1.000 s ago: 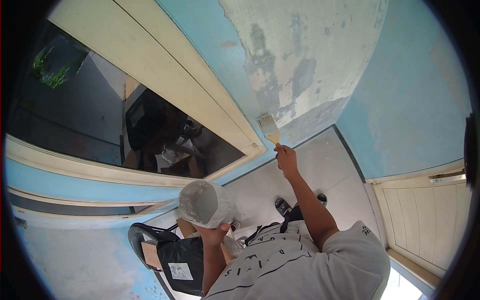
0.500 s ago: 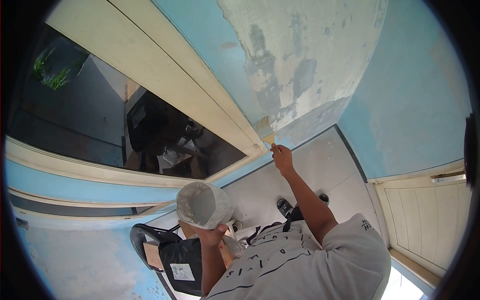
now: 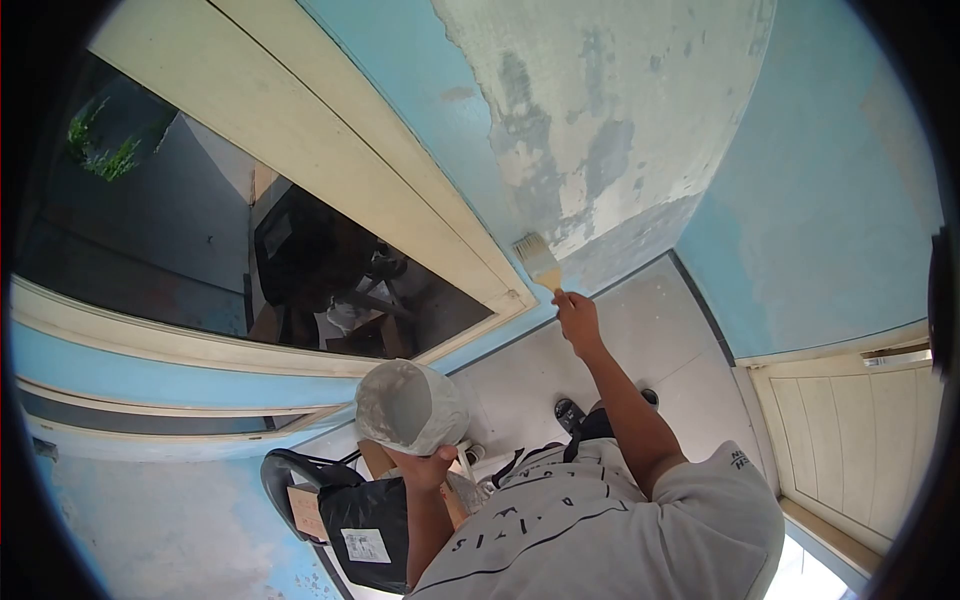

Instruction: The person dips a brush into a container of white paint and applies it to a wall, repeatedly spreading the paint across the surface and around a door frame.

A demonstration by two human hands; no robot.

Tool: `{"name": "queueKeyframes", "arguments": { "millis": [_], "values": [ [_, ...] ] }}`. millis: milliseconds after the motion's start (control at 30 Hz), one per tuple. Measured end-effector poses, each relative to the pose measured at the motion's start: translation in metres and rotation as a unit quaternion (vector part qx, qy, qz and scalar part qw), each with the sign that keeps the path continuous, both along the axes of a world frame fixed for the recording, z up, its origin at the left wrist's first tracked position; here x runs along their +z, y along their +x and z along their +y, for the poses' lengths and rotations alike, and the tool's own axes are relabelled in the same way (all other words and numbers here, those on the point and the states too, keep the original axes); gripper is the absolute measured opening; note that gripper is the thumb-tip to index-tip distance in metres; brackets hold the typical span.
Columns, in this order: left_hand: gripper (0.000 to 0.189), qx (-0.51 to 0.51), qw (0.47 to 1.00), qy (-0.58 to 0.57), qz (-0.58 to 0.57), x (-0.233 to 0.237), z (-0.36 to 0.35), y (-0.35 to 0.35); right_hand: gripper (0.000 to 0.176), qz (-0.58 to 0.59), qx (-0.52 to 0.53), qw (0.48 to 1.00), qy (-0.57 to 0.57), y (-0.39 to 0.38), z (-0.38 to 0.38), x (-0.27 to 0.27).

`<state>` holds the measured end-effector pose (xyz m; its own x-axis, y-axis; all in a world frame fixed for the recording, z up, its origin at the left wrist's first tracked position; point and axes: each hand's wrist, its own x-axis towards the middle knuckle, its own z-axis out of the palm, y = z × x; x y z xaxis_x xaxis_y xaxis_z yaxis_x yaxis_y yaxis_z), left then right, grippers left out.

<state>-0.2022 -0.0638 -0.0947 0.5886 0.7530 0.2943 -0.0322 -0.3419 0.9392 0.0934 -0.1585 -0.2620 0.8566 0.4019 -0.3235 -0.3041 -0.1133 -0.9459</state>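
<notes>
A light blue wall with a large patchy cream-and-grey area fills the top centre, and a cream wooden window frame around dark glass crosses the upper left. Pale floor tiles lie at centre right, with a cream panelled door at lower right. At lower left, a black plastic-wrapped package with a white label sits by a black chair. Just above, the left hand supports a whitish round bucket, thumb against its side, other fingers mostly hidden. Near the centre, the right hand pinches the yellowish handle of a flat wide-bristled brush, bristles at the wall beside the frame corner
</notes>
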Motion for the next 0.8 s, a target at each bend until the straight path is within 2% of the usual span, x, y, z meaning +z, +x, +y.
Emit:
{"name": "queueKeyframes", "arguments": {
  "millis": [100, 200, 300, 333, 400, 467, 533, 633, 700, 800],
  "values": [
    [0.131, 0.013, 1.000, -0.007, -0.024, -0.002, 0.000, 0.001, 0.037, -0.024, -0.051, 0.998, 0.017, 0.019, 0.017, -0.020],
    [0.131, -0.013, 1.000, 0.022, -0.010, 0.005, 0.002, 0.008, 0.037, -0.090, -0.023, 0.996, -0.008, 0.014, 0.002, -0.025],
    [0.125, -0.015, 0.999, 0.031, -0.012, 0.009, 0.000, 0.009, 0.037, -0.030, -0.017, 0.999, 0.002, 0.001, -0.005, -0.001],
    [0.125, -0.019, 1.000, 0.015, -0.014, 0.010, -0.001, 0.009, 0.037, -0.029, -0.016, 0.999, 0.000, 0.007, 0.003, -0.010],
    [0.124, -0.022, 1.000, -0.001, -0.013, 0.010, -0.004, 0.003, 0.037, -0.085, 0.037, 0.995, -0.046, 0.018, 0.021, -0.022],
    [0.122, -0.031, 0.999, 0.043, -0.003, 0.008, 0.002, 0.006, 0.037, -0.089, 0.019, 0.995, -0.032, 0.010, 0.017, -0.026],
    [0.121, -0.029, 0.999, 0.037, 0.003, 0.005, 0.004, 0.002, 0.038, -0.087, 0.006, 0.996, -0.022, -0.002, 0.005, -0.022],
    [0.120, -0.019, 1.000, 0.024, -0.006, 0.009, 0.000, 0.004, 0.039, -0.025, -0.010, 1.000, -0.011, -0.005, -0.001, -0.022],
    [0.120, -0.012, 1.000, 0.019, -0.021, 0.013, -0.005, 0.003, 0.039, -0.118, -0.044, 0.992, -0.020, 0.011, 0.011, -0.025],
    [0.121, -0.026, 0.999, -0.001, -0.023, 0.014, -0.003, 0.008, 0.038, -0.128, -0.040, 0.990, -0.034, 0.029, 0.003, -0.023]
  ]
}}
